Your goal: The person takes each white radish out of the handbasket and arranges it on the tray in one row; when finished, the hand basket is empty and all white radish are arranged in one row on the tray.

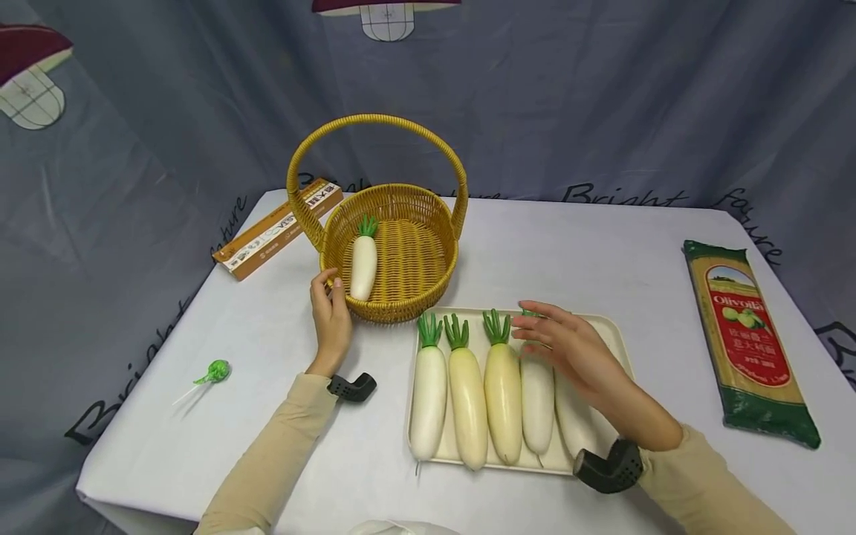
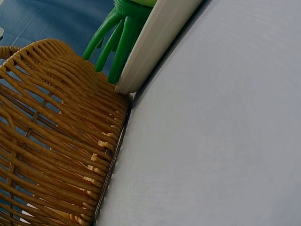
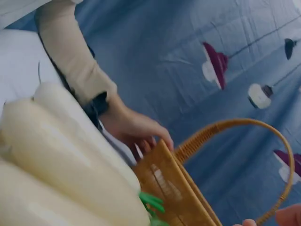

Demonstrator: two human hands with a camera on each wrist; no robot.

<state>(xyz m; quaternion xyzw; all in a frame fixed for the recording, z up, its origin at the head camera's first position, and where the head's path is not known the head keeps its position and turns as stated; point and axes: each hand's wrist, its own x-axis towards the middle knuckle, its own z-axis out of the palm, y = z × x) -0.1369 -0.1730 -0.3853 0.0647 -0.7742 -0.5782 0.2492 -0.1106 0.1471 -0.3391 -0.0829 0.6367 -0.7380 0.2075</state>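
Observation:
A woven yellow basket [image 1: 401, 310] with a tall hoop handle stands at the back of the table. Inside it, on the left, lies a white radish [image 1: 364, 267] with green stems. My left hand [image 1: 331, 327] grips the near left of the basket's rim, fingers bent over the edge. Several white radishes [image 1: 429, 405] lie side by side on a cream tray [image 1: 618, 343], their green tops pointing toward the back. Over the tray's right side hovers my right hand [image 1: 578, 353], fingers spread and holding nothing, partly covering the two rightmost radishes.
Behind the basket on the left lies a long brown box [image 1: 277, 230]. A green lollipop [image 1: 217, 371] rests on the left of the white table [image 1: 267, 438]. At the far right is a pasta packet [image 1: 749, 334]. The tray's back left corner is close to the basket.

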